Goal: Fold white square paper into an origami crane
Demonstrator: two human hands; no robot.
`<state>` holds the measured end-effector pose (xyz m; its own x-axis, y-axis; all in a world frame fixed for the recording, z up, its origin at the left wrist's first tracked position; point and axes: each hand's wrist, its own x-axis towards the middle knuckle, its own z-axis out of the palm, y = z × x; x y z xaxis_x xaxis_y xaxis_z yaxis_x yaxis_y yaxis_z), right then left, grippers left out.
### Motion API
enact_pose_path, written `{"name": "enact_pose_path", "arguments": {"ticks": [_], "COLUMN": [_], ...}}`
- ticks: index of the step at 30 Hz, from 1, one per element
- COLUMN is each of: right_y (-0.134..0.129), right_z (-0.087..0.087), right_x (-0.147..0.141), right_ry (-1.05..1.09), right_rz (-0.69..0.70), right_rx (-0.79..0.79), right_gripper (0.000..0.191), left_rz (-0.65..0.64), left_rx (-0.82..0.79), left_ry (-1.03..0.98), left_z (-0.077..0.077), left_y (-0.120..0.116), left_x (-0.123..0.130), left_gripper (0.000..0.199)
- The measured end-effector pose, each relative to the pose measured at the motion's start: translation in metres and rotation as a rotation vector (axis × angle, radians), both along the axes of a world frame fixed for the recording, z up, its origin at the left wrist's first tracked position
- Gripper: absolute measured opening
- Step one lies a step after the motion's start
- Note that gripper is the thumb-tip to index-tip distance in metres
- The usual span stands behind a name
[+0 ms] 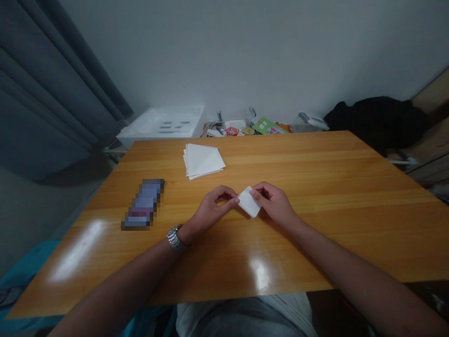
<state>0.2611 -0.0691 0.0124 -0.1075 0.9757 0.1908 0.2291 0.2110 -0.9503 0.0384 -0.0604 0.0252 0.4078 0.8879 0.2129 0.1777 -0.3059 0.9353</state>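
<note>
Paper [250, 206] pinched in left hand [212, 206] and right hand [278, 204]

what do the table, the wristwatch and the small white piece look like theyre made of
Table: wood or wood-look laminate, glossy, with grain streaks and bright reflections.
Wristwatch: probably metal, from its shiny linked band.
Small white piece: likely paper, matte, with crisp straight edges.

A white slotted tray [154, 122] near a grey curtain [52, 84], plus a green booklet [269, 126] (partly pink).
</note>
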Motion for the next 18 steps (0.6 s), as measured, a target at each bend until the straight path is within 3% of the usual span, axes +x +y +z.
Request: {"name": "enact_pose_path", "arguments": {"ticks": [7, 18], "right_y": [-0.0006, -0.0033], "right_z": [0.0005, 0.0014], "right_x": [0.001, -0.0053], "right_ry": [0.011, 0.048], "right_rz": [-0.02, -0.078], "right_rx": [0.009, 0.052], "right_gripper": [0.023, 0.023], "left_rz": [-0.024, 0.076], "left_rx": [0.011, -0.167], "left_ry": [-0.001, -0.12], "left_z": [0.0005, -0.0079], "left_y": [0.0001, 0.0057], "left_x": [0.0019, 0.0054], "left_gripper": [0.022, 0.025]}}
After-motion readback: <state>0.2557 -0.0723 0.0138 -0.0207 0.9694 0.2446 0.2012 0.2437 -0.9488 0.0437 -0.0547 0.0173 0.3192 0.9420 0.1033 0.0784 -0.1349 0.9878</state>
